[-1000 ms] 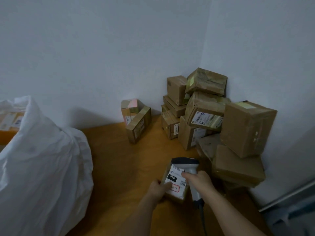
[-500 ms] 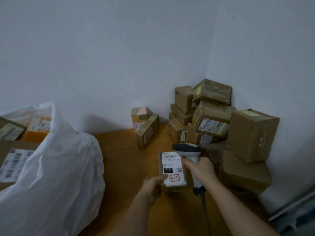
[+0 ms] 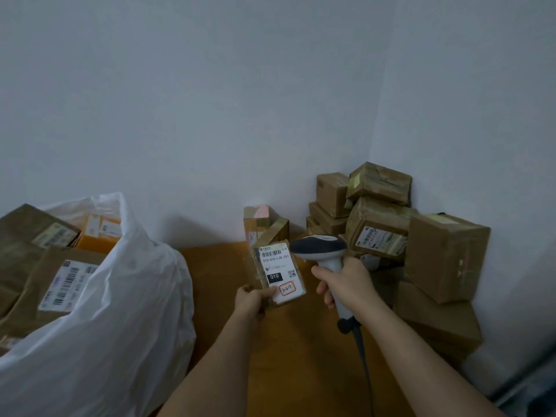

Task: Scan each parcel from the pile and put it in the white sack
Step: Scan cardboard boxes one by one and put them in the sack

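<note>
Wooden table, left hand pinching labelled parcel, right hand gripping scanner

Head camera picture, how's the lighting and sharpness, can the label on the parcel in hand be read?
Head view: dim, flat light, soft shadow on the wall behind the white plastic sack; wide-angle bending at the edges; the white label on the small brown parcel in the left hand reads clearly, pile labels blur.
</note>
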